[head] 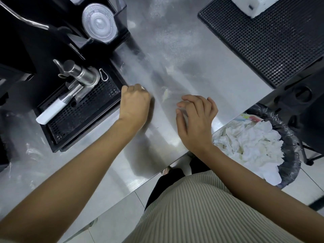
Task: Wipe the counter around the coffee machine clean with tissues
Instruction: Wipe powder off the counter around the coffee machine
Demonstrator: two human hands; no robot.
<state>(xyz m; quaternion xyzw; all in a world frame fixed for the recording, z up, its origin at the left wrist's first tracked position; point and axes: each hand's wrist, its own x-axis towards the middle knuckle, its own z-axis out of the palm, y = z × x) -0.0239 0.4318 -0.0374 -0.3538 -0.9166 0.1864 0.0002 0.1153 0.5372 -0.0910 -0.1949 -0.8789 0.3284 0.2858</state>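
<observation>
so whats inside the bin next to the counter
Crumpled white tissues fill the bin, which has a black liner, with a colourful scrap at the far edge. Anything beneath the tissues is covered.

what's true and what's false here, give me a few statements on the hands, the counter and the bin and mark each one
1. The left hand is curled round a white tissue beside the drip tray. True.
2. The bin is empty. False: it is full of crumpled tissues.
3. A clear plastic lid sits on the coffee machine. True.
4. The black mat lies at the counter's left. False: it lies at the far right.
5. The right hand is inside the bin. False: it is over the counter, near its front edge.
</observation>
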